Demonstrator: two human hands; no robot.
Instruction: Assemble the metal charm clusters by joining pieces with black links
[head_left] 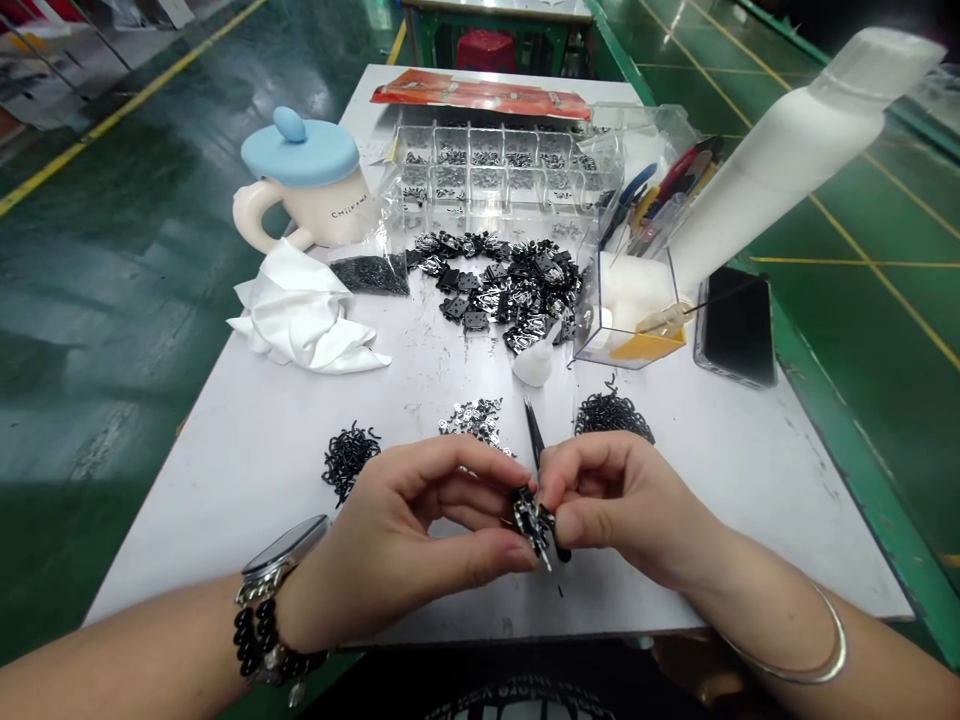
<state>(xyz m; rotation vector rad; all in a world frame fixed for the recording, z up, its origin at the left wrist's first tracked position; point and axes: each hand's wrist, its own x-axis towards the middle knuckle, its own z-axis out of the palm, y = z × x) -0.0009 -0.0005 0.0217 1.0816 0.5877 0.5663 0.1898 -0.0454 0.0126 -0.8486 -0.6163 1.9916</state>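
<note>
Between the thumb and fingers of my left hand [427, 520] is a small black part with silvery metal strips [533, 522], held above the near side of the table. My right hand [622, 500] pinches at the right edge of this same part; whether a smaller piece is between those fingertips is hidden. Black-handled tweezers [534, 430] point away from me, partly covered by the right fingers. Just beyond the hands lie a heap of small silver pieces [472, 420], a left heap of small black curved pieces [350, 460] and a similar right heap [611, 415].
Farther back spreads a pile of black-and-metal parts [510, 285], with a clear compartment tray [506, 150] behind it. At left stand a lidded mug [330, 210] and crumpled white tissue [300, 315]. A clear tool holder [630, 340], white bottle [787, 150] and phone [736, 325] are at right.
</note>
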